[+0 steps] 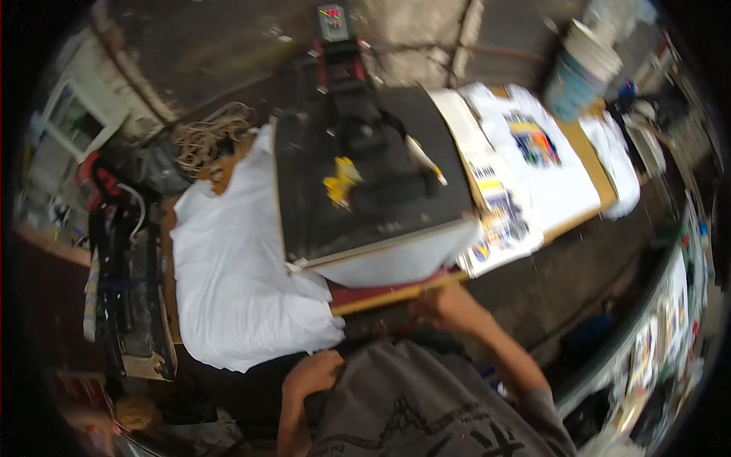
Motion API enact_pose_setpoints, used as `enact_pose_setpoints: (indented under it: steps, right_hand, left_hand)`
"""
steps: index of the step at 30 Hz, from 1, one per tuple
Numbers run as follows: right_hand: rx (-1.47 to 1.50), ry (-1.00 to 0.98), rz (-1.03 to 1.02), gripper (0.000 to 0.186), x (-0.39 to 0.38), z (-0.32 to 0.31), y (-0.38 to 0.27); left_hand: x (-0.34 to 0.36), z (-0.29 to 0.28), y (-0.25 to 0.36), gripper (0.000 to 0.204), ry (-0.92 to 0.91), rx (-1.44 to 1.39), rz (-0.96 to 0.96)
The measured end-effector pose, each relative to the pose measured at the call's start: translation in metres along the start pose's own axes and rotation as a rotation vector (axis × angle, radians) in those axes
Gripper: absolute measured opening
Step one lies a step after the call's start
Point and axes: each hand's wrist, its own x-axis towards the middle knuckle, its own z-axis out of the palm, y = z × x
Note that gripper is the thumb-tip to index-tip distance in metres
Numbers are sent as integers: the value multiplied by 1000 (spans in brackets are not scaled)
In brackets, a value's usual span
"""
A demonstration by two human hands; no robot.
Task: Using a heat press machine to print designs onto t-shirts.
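Observation:
A heat press with a black top plate point(381, 206) stands before me. A white T-shirt point(236, 282) spreads out from its left side and hangs over the front edge. Close to my waist, my left hand point(314, 372) is just below the shirt's lower hem; its fingers are blurred and partly hidden. My right hand point(451, 307) is at the front edge of the press's reddish lower board point(388, 293), fingers curled closed. Whatever those fingers may hold is hidden. Right of the plate lie printed sheets point(499, 221) and a white T-shirt with a colourful print point(544, 152).
A small lit display point(333, 23) tops the press. Coiled rope point(213, 137) lies at the back left, above a second black machine point(126, 282). A whitish bucket point(582, 72) stands at the back right. Another folded white cloth point(615, 164) hangs at the table's right end.

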Motion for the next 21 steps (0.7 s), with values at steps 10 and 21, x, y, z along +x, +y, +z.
enact_pose_setpoints:
  steps: [10, 21]
  right_hand:
    - [-338, 743, -273, 7, 148, -88, -24]
    - [-559, 695, -177, 26, 171, -64, -15]
  left_hand:
    - [-110, -125, 132, 32, 675, 318, 730]
    - [-158, -141, 182, 30, 876, 294, 849]
